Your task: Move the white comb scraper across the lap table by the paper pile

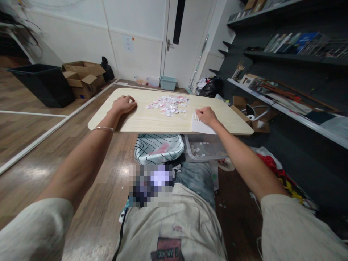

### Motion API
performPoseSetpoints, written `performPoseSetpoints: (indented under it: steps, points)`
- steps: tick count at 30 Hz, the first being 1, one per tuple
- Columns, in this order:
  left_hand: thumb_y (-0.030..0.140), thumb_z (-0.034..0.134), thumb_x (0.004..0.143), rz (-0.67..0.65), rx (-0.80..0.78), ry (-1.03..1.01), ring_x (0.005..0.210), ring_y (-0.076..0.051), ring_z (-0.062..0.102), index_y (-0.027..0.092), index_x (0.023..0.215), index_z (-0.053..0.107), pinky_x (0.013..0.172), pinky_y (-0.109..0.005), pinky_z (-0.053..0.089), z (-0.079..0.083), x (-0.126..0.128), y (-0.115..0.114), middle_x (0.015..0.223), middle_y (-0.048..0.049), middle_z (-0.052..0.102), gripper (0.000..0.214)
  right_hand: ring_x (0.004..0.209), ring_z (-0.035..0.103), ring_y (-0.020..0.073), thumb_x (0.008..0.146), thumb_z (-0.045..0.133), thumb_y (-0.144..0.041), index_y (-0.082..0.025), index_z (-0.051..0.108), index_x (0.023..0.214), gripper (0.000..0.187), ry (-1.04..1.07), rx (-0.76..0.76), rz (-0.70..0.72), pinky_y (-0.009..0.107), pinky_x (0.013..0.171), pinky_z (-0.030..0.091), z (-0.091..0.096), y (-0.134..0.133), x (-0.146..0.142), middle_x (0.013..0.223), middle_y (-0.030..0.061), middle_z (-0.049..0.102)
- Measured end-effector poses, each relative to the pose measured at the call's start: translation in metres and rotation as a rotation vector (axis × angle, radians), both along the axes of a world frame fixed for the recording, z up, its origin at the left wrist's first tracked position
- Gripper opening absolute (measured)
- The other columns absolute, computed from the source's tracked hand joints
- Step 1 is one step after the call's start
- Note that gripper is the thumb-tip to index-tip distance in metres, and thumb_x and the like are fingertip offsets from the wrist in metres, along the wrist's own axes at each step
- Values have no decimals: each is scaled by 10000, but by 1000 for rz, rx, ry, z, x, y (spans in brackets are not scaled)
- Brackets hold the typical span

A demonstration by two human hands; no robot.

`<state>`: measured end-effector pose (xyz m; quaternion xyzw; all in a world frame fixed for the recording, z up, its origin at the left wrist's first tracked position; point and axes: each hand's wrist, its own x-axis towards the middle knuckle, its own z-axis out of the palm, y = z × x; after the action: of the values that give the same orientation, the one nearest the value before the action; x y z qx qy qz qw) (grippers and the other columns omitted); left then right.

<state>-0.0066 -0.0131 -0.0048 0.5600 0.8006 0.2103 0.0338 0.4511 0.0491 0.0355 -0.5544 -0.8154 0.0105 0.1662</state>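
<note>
A pale wood-look tabletop (157,125) spans the view in front of me. Toward its left end rests my left hand (124,105), back up, with slightly bent fingers and nothing visible in them. My right hand (206,116) is closed at the upper edge of a white sheet of paper (203,127), which lies at the table's near edge and has narrow strips or slits at its top. Between my hands, nearer the far edge, spreads a loose heap of small torn paper scraps (171,105), white with some pink.
Below the table are a patterned fabric stool (159,148) and a clear plastic bin (202,150) with paper bits. A black bin (43,87) and cardboard boxes (84,78) stand at left. Dark shelves (288,61) line the right side. A teal basket (168,83) sits near the door.
</note>
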Motion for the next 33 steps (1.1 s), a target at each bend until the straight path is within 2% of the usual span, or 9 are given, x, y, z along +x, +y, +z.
performPoseSetpoints:
  steps: [6, 10, 15, 21, 26, 29, 33]
  points:
    - [586, 574, 1015, 0, -32, 22, 1630, -483, 622, 199, 1657, 779, 1400, -590, 476, 1, 0, -1, 1730, -256, 662, 778, 763, 561, 242, 1168, 575, -346, -277, 528, 622, 553, 22, -9, 6, 396, 772, 357, 0, 0, -1, 666, 60, 599]
    - [606, 593, 998, 3, -25, 30, 1604, -497, 633, 210, 1631, 798, 1376, -607, 495, 1, 1, -1, 1700, -256, 680, 774, 760, 556, 237, 1160, 574, -320, -286, 466, 593, 578, 32, -9, 9, 397, 779, 361, -1, 1, -1, 637, 51, 561]
    - [679, 691, 948, -3, -8, 38, 1588, -523, 639, 252, 1605, 810, 1349, -632, 520, 1, 1, -1, 1645, -243, 719, 792, 755, 557, 249, 1154, 615, -359, -283, 522, 594, 573, 51, -11, 3, 395, 776, 361, -1, 2, -1, 588, 33, 495]
    - [645, 684, 959, -10, 10, 21, 1571, -528, 654, 257, 1588, 819, 1334, -659, 529, 0, -1, 0, 1610, -239, 753, 751, 810, 641, 263, 1177, 584, -347, -250, 647, 638, 551, -2, 2, -1, 385, 809, 383, 1, 3, -4, 647, 73, 627]
    - [620, 638, 995, -10, 1, 23, 1591, -519, 647, 243, 1587, 821, 1356, -652, 516, 1, -1, 0, 1655, -249, 732, 725, 765, 601, 257, 1184, 538, -334, -233, 710, 698, 525, -31, 5, 14, 392, 785, 384, 0, 6, -3, 680, 89, 661]
    - [660, 646, 1004, -10, -5, 21, 1593, -524, 644, 252, 1599, 813, 1348, -657, 522, 1, -1, -1, 1658, -246, 729, 741, 756, 577, 256, 1185, 549, -324, -240, 693, 690, 522, -25, 8, 23, 389, 781, 381, -1, 7, -2, 673, 84, 649]
    - [682, 674, 1007, -12, -26, 32, 1611, -524, 634, 245, 1633, 792, 1362, -641, 522, 2, 0, -2, 1701, -249, 699, 772, 720, 516, 231, 1180, 566, -284, -263, 585, 633, 547, 0, 6, 17, 390, 780, 357, 0, 6, -2, 651, 52, 589]
